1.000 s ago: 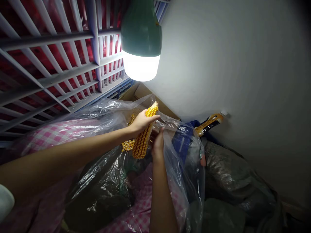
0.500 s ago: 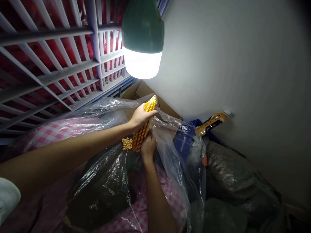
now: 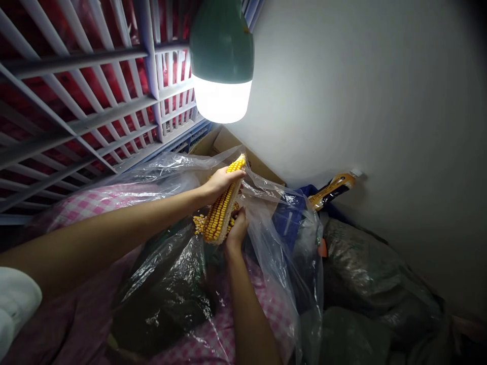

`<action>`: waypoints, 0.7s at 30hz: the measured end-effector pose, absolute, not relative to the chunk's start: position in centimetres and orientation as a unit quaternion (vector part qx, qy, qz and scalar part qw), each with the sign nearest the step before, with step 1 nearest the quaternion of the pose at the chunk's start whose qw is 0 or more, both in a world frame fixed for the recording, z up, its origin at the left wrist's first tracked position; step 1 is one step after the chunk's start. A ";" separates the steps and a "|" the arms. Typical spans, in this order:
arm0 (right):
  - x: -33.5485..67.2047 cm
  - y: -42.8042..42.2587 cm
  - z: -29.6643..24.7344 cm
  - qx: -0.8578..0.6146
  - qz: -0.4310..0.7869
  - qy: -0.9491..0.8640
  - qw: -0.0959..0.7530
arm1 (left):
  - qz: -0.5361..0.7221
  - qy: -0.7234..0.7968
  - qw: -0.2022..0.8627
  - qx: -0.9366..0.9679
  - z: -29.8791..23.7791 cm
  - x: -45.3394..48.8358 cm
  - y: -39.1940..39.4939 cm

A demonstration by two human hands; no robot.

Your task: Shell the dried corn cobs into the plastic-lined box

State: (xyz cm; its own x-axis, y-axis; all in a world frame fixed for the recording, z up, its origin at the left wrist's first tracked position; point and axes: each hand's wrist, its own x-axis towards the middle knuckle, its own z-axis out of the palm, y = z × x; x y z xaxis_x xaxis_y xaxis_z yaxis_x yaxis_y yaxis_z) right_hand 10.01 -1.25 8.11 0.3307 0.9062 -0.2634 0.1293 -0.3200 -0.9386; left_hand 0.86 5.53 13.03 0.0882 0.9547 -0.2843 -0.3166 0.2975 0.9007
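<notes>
An ear of corn [image 3: 218, 215] with yellow kernels slants over the open mouth of a clear plastic bag [image 3: 262, 228]. My left hand [image 3: 220, 183] is wrapped round its upper part, the pale tip pointing up and away. Down its right side runs a pale strip bare of kernels. My right hand [image 3: 237, 227] is curled beside the lower part of the ear, with loose kernels showing at its fingers; whether it touches the ear I cannot tell. More loose corn kernels [image 3: 198, 223] lie left of the ear, in the bag.
A lit lamp [image 3: 222, 66] hangs ahead, above my hands. To the left stands a slatted plastic crate [image 3: 79, 121] with red contents. Behind the bag is a cardboard box [image 3: 262, 165]. A bottle with a yellow label [image 3: 335, 190] leans by the wall; a dark sack [image 3: 365, 258] lies right.
The ear has turned and dropped slightly, bringing its bare strip into view. My right hand has shifted a little right, off the ear's side, and kernels now show by it.
</notes>
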 end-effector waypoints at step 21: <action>8.6 -1.5 10.7 -0.701 0.367 -0.511 0.336 | 0.562 0.570 0.487 0.349 13.2 0.7 5.9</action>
